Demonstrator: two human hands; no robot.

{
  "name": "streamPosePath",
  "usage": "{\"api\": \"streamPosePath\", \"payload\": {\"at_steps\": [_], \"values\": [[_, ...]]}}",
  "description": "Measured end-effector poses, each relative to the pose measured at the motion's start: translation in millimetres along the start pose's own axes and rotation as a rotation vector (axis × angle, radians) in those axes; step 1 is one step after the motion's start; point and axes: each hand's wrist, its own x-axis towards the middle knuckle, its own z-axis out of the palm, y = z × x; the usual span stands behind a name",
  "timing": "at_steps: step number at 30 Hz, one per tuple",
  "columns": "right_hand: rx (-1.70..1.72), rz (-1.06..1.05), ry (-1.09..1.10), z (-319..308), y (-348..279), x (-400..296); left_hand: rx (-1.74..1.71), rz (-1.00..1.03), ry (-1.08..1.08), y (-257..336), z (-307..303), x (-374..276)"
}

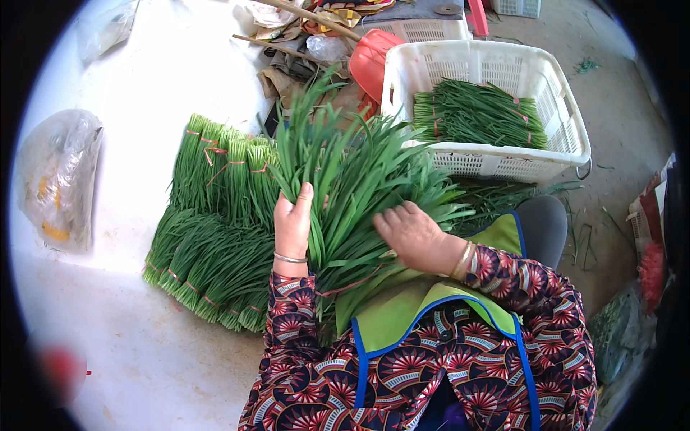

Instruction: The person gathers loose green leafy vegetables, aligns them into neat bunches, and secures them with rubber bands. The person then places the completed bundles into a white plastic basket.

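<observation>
A large loose sheaf of garlic chives [345,199] fans out across my lap, its leaf tips pointing away from me. My left hand [294,221] grips the left side of this sheaf, thumb up, with leaves between thumb and fingers. On the right side, my right hand [412,237] is curled onto the leaves, its fingertips partly hidden among them. Just below the hands, a thin red tie [350,283] lies across the chives. To the left of my left hand, tied chive bundles [215,269] lie in two rows on the pale surface [135,334].
A white plastic crate [496,153] at the upper right contains tied chive bundles [485,116]. Behind the sheaf are a red dustpan [372,62] and wooden poles [307,16]. A clear plastic bag [59,178] lies far left. Loose leaves [501,196] litter the floor below the crate.
</observation>
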Motion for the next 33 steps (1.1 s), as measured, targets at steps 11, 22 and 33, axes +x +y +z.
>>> {"api": "streamPosePath", "payload": {"at_steps": [11, 22, 33], "values": [[0.113, 0.128, 0.004, -22.3, 37.6, 48.5, 0.598, 0.081, -0.528, -10.8, -45.3, -29.6], [0.096, -0.479, 0.639, -23.5, -31.6, 72.2, 0.698, 0.294, -0.209, -92.7, -58.1, 14.2], [-0.199, -0.097, 0.373, 26.3, -2.0, 54.3, 0.379, -0.199, -0.04, -96.7, -43.4, 41.9]]}}
